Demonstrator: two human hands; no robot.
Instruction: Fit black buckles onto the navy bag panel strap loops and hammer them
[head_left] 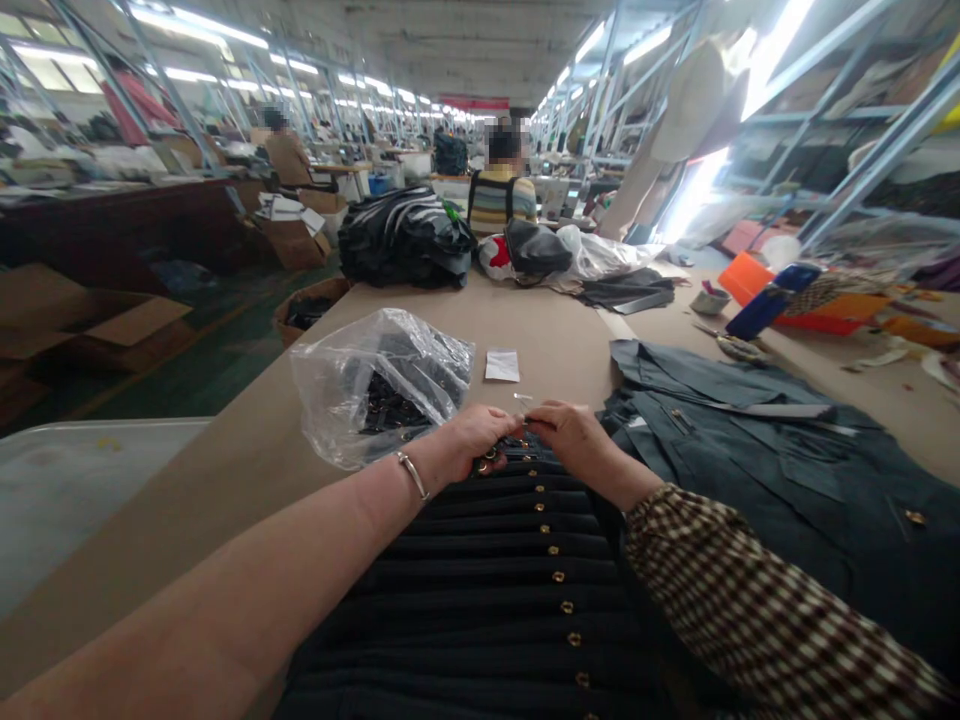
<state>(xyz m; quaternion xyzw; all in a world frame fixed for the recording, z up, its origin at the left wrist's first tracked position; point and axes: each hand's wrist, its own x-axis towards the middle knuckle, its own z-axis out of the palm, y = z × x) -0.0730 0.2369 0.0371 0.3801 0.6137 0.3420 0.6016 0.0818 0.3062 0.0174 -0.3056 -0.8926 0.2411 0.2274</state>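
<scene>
A black ribbed garment [487, 580] with a row of gold buttons lies on the brown table [247, 460] in front of me. My left hand [476, 440] is closed on the garment's top edge, next to a gold button. My right hand [574, 430] is pinched at the same edge, fingertips meeting the left hand's; a small pale item shows at the fingertips, too small to name. A clear plastic bag [375, 385] holding dark pieces with gold buttons lies just left of my hands.
A dark grey jacket [757, 440] lies to the right. A small white paper [502, 365] sits beyond my hands. Farther back are black bags [405, 240], an orange tray [817, 300], a blue bottle [765, 300] and a seated person [501, 195]. Cardboard boxes [90, 320] stand left.
</scene>
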